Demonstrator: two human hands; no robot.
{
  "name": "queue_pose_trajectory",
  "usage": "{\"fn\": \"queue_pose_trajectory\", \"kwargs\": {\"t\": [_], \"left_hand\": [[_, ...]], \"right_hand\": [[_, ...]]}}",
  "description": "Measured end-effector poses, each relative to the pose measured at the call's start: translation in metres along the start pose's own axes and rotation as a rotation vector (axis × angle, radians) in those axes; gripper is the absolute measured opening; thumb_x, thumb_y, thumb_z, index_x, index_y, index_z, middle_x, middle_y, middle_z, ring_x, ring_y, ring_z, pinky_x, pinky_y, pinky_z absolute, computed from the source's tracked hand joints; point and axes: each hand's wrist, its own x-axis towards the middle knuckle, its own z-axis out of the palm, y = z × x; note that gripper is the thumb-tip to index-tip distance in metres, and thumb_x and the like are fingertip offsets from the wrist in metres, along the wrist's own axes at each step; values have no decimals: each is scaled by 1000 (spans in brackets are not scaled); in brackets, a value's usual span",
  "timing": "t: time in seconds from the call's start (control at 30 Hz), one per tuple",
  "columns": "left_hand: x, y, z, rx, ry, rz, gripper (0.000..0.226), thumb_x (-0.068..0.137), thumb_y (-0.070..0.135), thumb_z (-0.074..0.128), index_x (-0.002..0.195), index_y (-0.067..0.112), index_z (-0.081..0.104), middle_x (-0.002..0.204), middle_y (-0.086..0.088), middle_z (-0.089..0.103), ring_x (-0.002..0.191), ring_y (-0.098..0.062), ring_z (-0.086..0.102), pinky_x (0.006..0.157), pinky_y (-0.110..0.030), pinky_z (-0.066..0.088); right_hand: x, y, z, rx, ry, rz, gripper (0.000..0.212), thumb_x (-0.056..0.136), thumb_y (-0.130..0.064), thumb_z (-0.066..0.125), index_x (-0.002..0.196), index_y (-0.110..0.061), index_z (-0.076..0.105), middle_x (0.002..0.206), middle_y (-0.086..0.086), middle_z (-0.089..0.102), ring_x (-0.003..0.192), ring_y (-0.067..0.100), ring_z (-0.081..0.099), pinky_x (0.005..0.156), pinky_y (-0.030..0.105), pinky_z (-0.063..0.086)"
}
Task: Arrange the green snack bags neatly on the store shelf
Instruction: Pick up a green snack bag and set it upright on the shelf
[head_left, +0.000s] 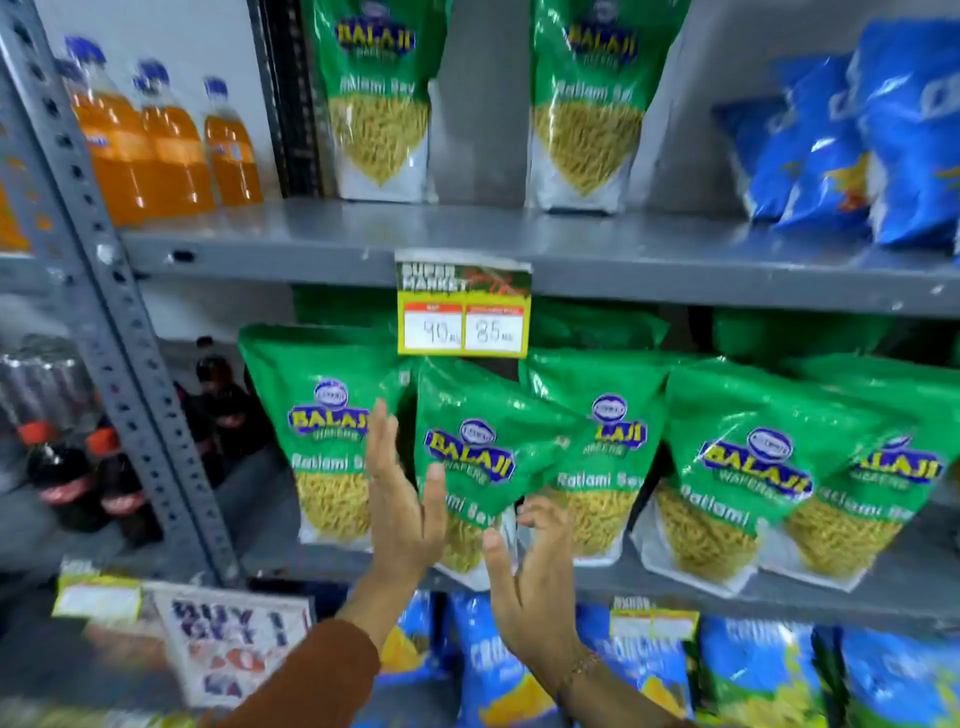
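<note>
Both hands are up at the middle shelf, palms facing each other, and neither is gripping anything. The left hand (397, 499) is flat, fingers straight and together, its edge against the left flank of a tilted green bag (470, 467). The right hand (530, 577) is spread with fingers loosely curled, just at the bag's lower right corner. So the bag sits right between the palms, slightly nearer the left. Its long axis leans, top tipping toward the right, bottom kicked out toward the shelf lip. Squaring it up looks like a squeeze and a twist from both sides. Beyond the left hand stands an upright green bag (327, 431); beyond the right, more overlapping bags (727, 467). A price tag (464, 309) hangs just above the fingertips.
</note>
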Motion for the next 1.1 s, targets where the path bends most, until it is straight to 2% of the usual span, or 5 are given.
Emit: {"fn": "queue_pose_trajectory", "kwargs": {"t": [0.13, 0.3, 0.73, 0.93, 1.1], "left_hand": [[-40, -18, 4, -93, -201, -457, 66, 84, 68, 29, 139, 36, 11, 145, 25, 13, 137, 11, 13, 115, -19, 15], [-35, -31, 9, -213, -346, -698, 45, 89, 55, 35, 131, 36, 33, 137, 4, 46, 130, -16, 41, 109, -34, 31], [-76, 54, -33, -72, 20, -542, 44, 76, 53, 50, 109, 24, 46, 105, -7, 58, 99, -22, 56, 86, -40, 46], [12, 132, -59, -113, 263, -327, 52, 73, 60, 52, 97, 15, 47, 89, -7, 58, 79, -5, 55, 75, -25, 45], [132, 181, -87, -67, 386, -203, 55, 68, 68, 43, 90, 18, 46, 90, -10, 58, 86, -28, 55, 79, -44, 44]], "right_hand": [[-9, 18, 28, 28, -38, 337, 81, 84, -65, 44, 131, -2, 27, 132, 19, 36, 124, 31, 33, 107, 33, 19], [9, 30, 40, 110, -138, 213, 56, 88, -57, 44, 132, -23, 34, 134, 2, 43, 127, 20, 37, 110, 37, 28], [-54, -29, -4, 263, -89, 251, 42, 88, -59, 40, 122, -35, 44, 121, -4, 60, 113, 7, 55, 95, 36, 45], [12, -114, -44, 268, 128, -51, 57, 86, -69, 29, 113, -23, 50, 99, -6, 63, 93, 8, 58, 76, 28, 42], [120, -196, -68, 69, 345, -387, 70, 88, -67, 21, 97, -6, 56, 79, 17, 68, 75, 36, 58, 59, 40, 37]]}}
